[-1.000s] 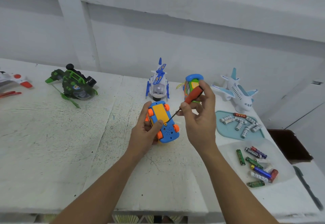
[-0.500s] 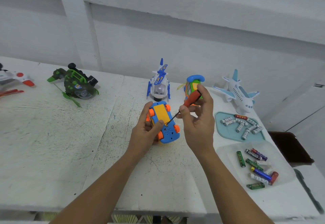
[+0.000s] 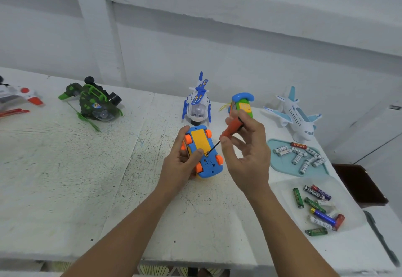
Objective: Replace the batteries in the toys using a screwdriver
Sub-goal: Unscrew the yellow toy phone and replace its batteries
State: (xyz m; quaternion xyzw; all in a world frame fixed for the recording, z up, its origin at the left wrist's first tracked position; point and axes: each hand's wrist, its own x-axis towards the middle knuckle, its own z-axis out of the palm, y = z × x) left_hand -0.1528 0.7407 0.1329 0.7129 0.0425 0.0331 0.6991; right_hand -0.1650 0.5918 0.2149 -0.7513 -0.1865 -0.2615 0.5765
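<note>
the person is holding the blue toy car (image 3: 206, 163) belly-up over the table (image 3: 87, 179), the left hand (image 3: 180, 166) wrapping round it, thumb lying by the yellow battery cover (image 3: 199, 140). the right hand (image 3: 248, 152) is pinching the orange screwdriver (image 3: 231, 127), tip sitting at the cover's screw. the cover is on, so i am judging this car unfinished; whether the screw is going out or in i cannot tell. batteries (image 3: 300, 157) are waiting in the teal tray (image 3: 282, 168)
</note>
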